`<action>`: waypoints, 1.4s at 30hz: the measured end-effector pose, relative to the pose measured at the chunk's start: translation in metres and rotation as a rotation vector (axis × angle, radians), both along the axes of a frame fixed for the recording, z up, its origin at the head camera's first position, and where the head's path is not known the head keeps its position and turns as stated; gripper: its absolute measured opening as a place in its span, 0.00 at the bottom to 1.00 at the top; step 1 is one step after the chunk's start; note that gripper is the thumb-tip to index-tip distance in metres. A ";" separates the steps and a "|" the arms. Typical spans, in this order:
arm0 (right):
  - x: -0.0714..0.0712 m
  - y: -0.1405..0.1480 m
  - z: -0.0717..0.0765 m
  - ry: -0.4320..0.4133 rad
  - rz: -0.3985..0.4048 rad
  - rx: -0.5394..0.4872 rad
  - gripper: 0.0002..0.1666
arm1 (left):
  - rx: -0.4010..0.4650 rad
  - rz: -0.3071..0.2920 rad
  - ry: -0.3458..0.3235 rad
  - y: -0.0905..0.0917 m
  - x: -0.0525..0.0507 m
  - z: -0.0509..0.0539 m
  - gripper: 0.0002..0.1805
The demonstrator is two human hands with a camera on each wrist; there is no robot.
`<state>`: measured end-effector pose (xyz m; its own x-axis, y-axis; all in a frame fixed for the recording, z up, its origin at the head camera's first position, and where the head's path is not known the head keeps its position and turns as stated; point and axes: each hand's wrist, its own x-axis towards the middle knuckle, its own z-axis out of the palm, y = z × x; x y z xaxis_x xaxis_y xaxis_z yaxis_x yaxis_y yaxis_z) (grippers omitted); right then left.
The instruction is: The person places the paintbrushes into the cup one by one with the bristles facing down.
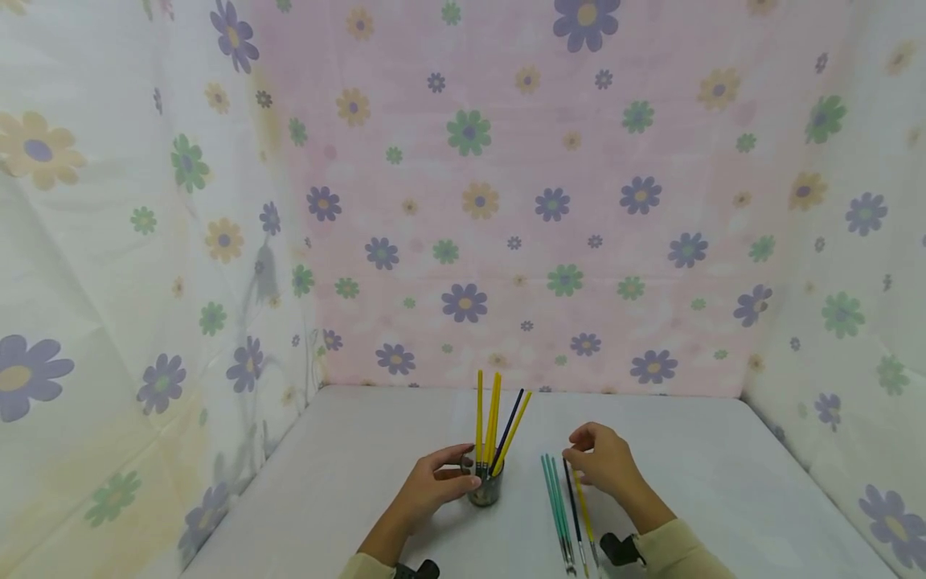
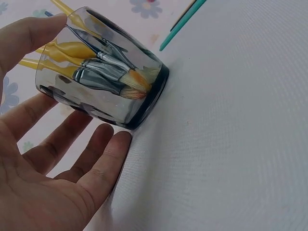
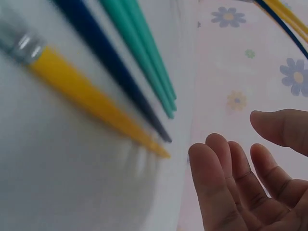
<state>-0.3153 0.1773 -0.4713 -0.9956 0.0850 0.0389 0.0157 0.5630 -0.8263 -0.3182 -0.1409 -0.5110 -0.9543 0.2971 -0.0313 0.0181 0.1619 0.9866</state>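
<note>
A clear glass tumbler [image 1: 486, 494] stands on the table, holding several yellow paintbrushes [image 1: 493, 414] and one dark-handled paintbrush [image 1: 510, 426], bristles down. My left hand [image 1: 425, 492] holds the tumbler from its left side, thumb at the rim and fingers round the far side, as the left wrist view shows. To the right lie teal paintbrushes [image 1: 554, 498], a dark blue paintbrush [image 3: 108, 55] and a yellow paintbrush [image 3: 89, 96], side by side with handle ends pointing away. Over those handle ends hovers my right hand [image 1: 606, 462], thumb and fingers apart, with nothing between them in the right wrist view.
A white-covered table [image 1: 347, 458] spreads out under both hands. Flower-patterned sheets surround it, with a pink back sheet [image 1: 506, 161] rising from its far edge and pale sheets on both sides. Dark wrist devices [image 1: 620, 550] show at the cuffs.
</note>
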 end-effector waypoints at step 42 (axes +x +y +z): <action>0.008 0.006 -0.012 -0.240 0.028 0.204 0.16 | 0.022 -0.006 0.020 -0.002 -0.001 -0.001 0.35</action>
<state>-0.3076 0.1830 -0.4830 -0.9803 0.0721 -0.1837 0.1786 0.7197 -0.6709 -0.3192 -0.1427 -0.5119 -0.9528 0.3037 -0.0059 0.0385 0.1400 0.9894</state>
